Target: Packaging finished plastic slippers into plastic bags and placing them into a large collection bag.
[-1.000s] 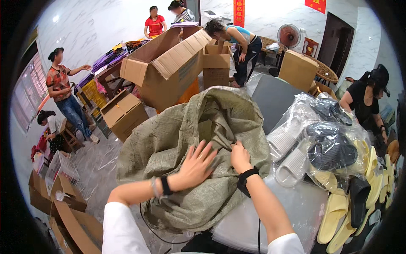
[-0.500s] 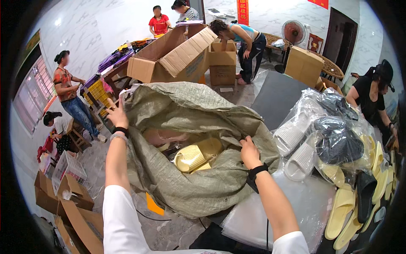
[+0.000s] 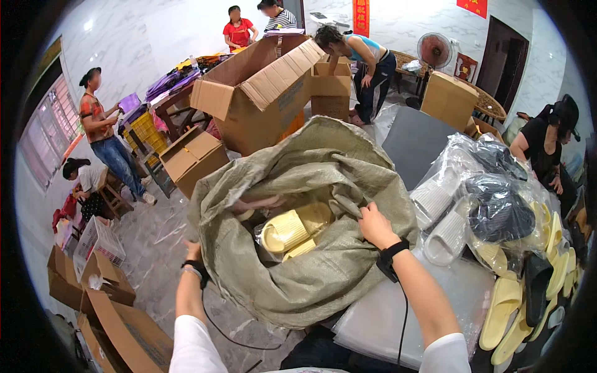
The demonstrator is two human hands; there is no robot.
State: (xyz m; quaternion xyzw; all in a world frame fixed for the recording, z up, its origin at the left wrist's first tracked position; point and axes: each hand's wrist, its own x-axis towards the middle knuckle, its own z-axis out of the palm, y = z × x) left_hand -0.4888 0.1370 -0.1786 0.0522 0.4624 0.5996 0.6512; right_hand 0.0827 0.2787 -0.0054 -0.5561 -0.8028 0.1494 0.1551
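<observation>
A large grey-green woven sack (image 3: 298, 292) stands in front of me with its mouth folded wide. Inside lie pale yellow slippers (image 3: 287, 231), some in clear plastic, and something pinkish partly covered by the folds. My right hand (image 3: 378, 226) is closed on the sack's rim at the right, gathering the cloth in its fingers. Low at the sack's left side is my left hand (image 3: 194, 252), against the outside of the cloth; its fingers are mostly hidden, so its grip cannot be made out.
Bagged grey and black slippers (image 3: 497, 208) and loose yellow slippers (image 3: 501, 311) lie at right, beside clear plastic bags (image 3: 404, 329). Cardboard boxes stand behind (image 3: 249, 118) and at lower left. Several people work around the room; a cable (image 3: 242, 345) crosses the floor.
My left hand has come down from the sack's upper left rim to its lower left side. The left rim has folded down and inward, uncovering a small cardboard box behind. My right hand keeps its hold.
</observation>
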